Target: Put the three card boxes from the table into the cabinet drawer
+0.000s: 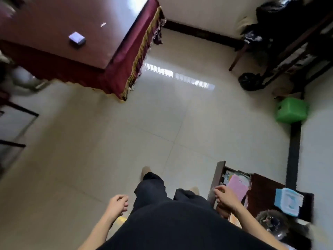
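Observation:
One pale bluish card box (77,38) lies on the dark red table (45,18) at the upper left. At the lower right the cabinet drawer (217,179) stands pulled out, with pink paper (237,188) and other flat items inside. My right hand (225,195) hovers over the drawer's front edge, fingers loosely bent, and nothing is visible in it. My left hand (118,204) hangs beside my leg, curled loosely and holding nothing. No other card boxes can be made out; the view is blurred.
Shiny cream floor tiles (162,114) stretch between table and cabinet. A green plastic stool (291,110) stands at the right wall. A light blue wipes pack (288,201) lies on the dark cabinet top (263,193). Dark furniture and black bags (281,33) fill the upper right.

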